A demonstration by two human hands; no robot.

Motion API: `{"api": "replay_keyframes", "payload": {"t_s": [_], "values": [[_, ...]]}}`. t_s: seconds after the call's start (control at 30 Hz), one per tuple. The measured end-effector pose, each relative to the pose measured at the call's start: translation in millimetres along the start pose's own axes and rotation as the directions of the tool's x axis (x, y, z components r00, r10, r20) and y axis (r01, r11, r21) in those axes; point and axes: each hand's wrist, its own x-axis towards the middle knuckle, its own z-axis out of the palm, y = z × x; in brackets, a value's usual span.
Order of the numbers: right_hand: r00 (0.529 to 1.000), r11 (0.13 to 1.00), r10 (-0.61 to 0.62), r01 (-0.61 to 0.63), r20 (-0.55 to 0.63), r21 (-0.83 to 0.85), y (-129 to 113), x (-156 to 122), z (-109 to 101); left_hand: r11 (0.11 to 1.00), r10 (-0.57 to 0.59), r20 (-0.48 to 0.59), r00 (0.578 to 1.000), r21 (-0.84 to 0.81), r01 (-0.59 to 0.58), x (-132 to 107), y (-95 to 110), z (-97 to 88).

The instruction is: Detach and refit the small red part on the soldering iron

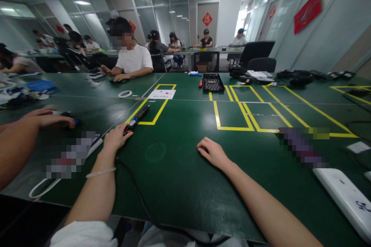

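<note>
My left hand [116, 137] rests on the green table [185, 170] with its fingers closed round the rear end of a black electric screwdriver [138, 118] that lies pointing away from me. A black cable [136, 193] runs from the tool back past my wrist to the table's near edge. My right hand [212, 152] lies palm down on the mat about a forearm's length to the right, fingers loosely curled; something small and red shows under its fingertips, too hidden to name.
A neighbour's hand [43, 119] at the left covers a dark tool. Yellow tape boxes [232, 114] mark the mat. A black tray [213, 83], a white card [161, 94] and a white tape ring [125, 93] lie farther off. A white device [344, 197] lies right. People sit across.
</note>
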Motion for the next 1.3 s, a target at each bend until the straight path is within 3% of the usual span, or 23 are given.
{"api": "replay_keyframes", "payload": {"t_s": [0.13, 0.33, 0.5, 0.63, 0.7, 0.8, 0.87, 0.93, 1.0, 1.13, 1.2, 1.3], "values": [[1.0, 1.0, -0.003, 0.003, 0.005, -0.006, 0.2, 0.0, -0.1, 1.0, -0.007, -0.07, 0.998, 0.025, 0.009, -9.2, 14.4, -8.4], [1.0, 1.0, 0.003, -0.003, 0.009, -0.012, 0.3, -1.1, -1.7, 0.997, -0.075, -0.001, 0.997, -0.009, 0.075, -18.1, 31.0, -19.1], [1.0, 1.0, 0.001, -0.001, 0.008, -0.014, 1.3, -1.8, -2.2, 0.989, -0.147, -0.034, 0.989, -0.032, 0.146, -20.2, 38.4, -19.8], [1.0, 1.0, 0.001, -0.001, 0.001, -0.016, 1.7, -0.5, -0.9, 0.992, -0.105, -0.208, 0.972, -0.095, 0.087, -22.8, 59.2, -26.4], [1.0, 1.0, 0.001, 0.0, 0.003, -0.023, 1.4, 0.3, -0.5, 0.974, -0.012, -0.244, 0.97, -0.223, -0.044, -28.0, 84.5, -33.5], [1.0, 1.0, -0.008, 0.008, 0.004, -0.01, 1.2, 0.8, 0.1, 0.824, 0.284, -0.172, 0.943, -0.46, -0.332, -43.9, 139.1, -44.8], [1.0, 0.999, 0.007, -0.007, -0.007, 0.034, 1.6, 0.6, 0.6, 0.68, 0.488, -0.139, 0.862, -0.558, -0.475, -58.1, 177.8, -50.1], [0.999, 0.995, 0.034, -0.033, -0.016, 0.094, 2.2, 0.2, 0.9, 0.562, 0.635, -0.097, 0.767, -0.623, -0.544, -71.6, 210.4, -52.7], [0.999, 0.989, 0.039, -0.038, -0.007, 0.142, 2.4, -0.4, 0.7, 0.48, 0.702, -0.046, 0.71, -0.706, -0.521, -81.8, 233.4, -52.2], [1.0, 0.988, -0.022, 0.022, 0.002, 0.155, 1.0, -1.1, 0.1, 0.345, 0.75, 0.056, 0.659, -0.884, -0.317, -91.7, 252.6, -43.6], [0.999, 0.989, -0.045, 0.045, -0.001, 0.139, 0.6, -0.6, 0.6, 0.296, 0.76, 0.079, 0.645, -0.925, -0.236, -94.1, 254.2, -37.7], [1.0, 0.992, 0.0, 0.0, 0.002, 0.129, 2.0, 0.9, 2.3, 0.243, 0.751, 0.071, 0.657, -0.954, -0.175, -97.1, 253.7, -30.4]]}}
